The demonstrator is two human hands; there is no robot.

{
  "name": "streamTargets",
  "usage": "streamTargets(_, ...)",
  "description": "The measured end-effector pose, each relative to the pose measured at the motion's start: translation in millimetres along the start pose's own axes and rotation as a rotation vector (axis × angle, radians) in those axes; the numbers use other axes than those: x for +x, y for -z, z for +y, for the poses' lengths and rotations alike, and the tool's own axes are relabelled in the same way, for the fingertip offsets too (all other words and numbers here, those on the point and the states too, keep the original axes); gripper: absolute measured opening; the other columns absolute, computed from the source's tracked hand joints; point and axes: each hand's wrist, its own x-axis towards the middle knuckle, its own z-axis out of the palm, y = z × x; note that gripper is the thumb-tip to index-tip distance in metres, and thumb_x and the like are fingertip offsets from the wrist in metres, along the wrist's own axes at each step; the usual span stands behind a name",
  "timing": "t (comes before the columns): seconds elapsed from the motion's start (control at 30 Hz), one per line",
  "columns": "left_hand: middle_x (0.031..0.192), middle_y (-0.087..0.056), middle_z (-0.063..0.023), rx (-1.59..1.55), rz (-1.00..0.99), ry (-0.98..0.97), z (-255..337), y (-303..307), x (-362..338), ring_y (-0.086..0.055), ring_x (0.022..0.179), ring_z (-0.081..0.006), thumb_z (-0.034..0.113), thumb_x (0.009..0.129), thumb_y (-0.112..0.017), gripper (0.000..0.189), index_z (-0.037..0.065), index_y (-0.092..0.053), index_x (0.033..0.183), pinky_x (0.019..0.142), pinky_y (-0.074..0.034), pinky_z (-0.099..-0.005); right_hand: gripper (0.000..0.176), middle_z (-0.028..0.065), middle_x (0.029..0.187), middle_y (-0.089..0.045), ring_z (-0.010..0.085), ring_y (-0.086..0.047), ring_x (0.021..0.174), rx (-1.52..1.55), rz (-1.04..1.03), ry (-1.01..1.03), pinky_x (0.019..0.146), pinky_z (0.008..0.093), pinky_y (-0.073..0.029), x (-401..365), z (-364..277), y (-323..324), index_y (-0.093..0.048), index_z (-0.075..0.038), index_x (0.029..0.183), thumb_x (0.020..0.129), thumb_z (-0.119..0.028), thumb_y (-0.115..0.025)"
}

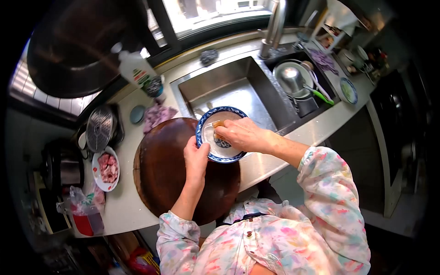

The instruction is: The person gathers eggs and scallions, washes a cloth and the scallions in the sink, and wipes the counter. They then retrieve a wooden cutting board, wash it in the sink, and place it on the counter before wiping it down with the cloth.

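Note:
A round bowl (201, 129) with a blue patterned rim is held over the front left corner of the metal sink (238, 85) and the edge of a dark round wooden board (169, 160). My left hand (197, 158) grips its lower left rim, thumb on the inside. Inside the bowl, my right hand (236, 134) has its fingers closed around a small orange-brown piece (218, 123). What that piece is cannot be made out.
A plate of raw meat (108, 167) lies at the left, near a metal grater (101, 128). Behind the board are a pink cloth (158, 117) and a white bottle (136, 68). Pans and a green-handled ladle (292, 79) fill the right basin, beside the faucet (273, 32).

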Motion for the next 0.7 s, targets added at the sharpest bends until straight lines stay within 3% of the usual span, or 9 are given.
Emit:
streamTargets(0.13,0.075,-0.056,-0.0006,0.077,-0.079,-0.059,-24,-72,-7,-0.049,0.06,-0.0059,0.003,0.076,-0.049,0.018,-0.003,-0.056,0.092,0.051,-0.045,-0.0221,0.013,0.0155,0.078,-0.06,0.0322,-0.062,0.066,0.008,0.066,-0.128,0.055,0.0406,-0.049,-65,41,11,-0.055,-0.006,0.086,0.078,-0.016,-0.054)
streamTargets(0.23,0.074,-0.056,-0.0016,0.06,-0.146,0.052,-26,-138,-16,-0.051,0.058,-0.0064,0.003,0.077,-0.048,0.018,-0.001,-0.055,0.092,0.049,-0.044,-0.0222,0.011,0.0124,0.072,-0.06,0.0313,-0.062,0.062,-0.058,0.162,-0.155,0.053,0.0408,-0.049,-120,83,18,-0.055,-0.006,0.083,0.077,-0.015,-0.055)
streamTargets(0.37,0.07,-0.056,-0.0018,0.109,-0.22,0.087,-44,-220,-16,-0.051,0.054,-0.0065,0.002,0.075,-0.047,0.017,0.0,-0.055,0.09,0.045,-0.044,-0.0211,0.014,0.014,0.081,-0.058,0.0292,-0.06,0.078,-0.092,0.212,-0.13,0.064,0.0371,-0.05,-185,129,46,-0.056,-0.004,0.083,0.071,-0.01,-0.059)
streamTargets(0.47,0.072,-0.057,-0.0027,0.068,-0.295,0.095,-65,-271,-7,-0.052,0.055,-0.0069,0.002,0.075,-0.047,0.018,0.0,-0.056,0.09,0.044,-0.044,-0.0211,0.014,0.0109,0.081,-0.058,0.0271,-0.058,0.079,-0.187,0.241,-0.176,0.063,0.0355,-0.05,-221,163,68,-0.056,-0.006,0.081,0.07,-0.012,-0.061)
streamTargets(0.6,0.072,-0.057,-0.003,0.049,-0.28,0.138,-73,-337,-3,-0.053,0.055,-0.0076,0.003,0.075,-0.047,0.018,0.0,-0.055,0.091,0.044,-0.046,-0.0214,0.016,0.0072,0.081,-0.057,0.0244,-0.055,0.076,-0.148,0.495,-0.221,0.067,0.0367,-0.046,-257,197,110,-0.06,-0.008,0.084,0.07,-0.016,-0.064)
streamTargets(0.7,0.073,-0.057,-0.0035,0.046,-0.283,0.119,-70,-372,8,-0.054,0.056,-0.0087,0.003,0.076,-0.047,0.017,0.0,-0.054,0.091,0.045,-0.047,-0.0221,0.014,0.0089,0.085,-0.057,0.027,-0.056,0.081,0.002,0.813,-0.454,0.074,0.037,-0.046,-289,257,117,-0.061,-0.005,0.086,0.072,-0.006,-0.062)
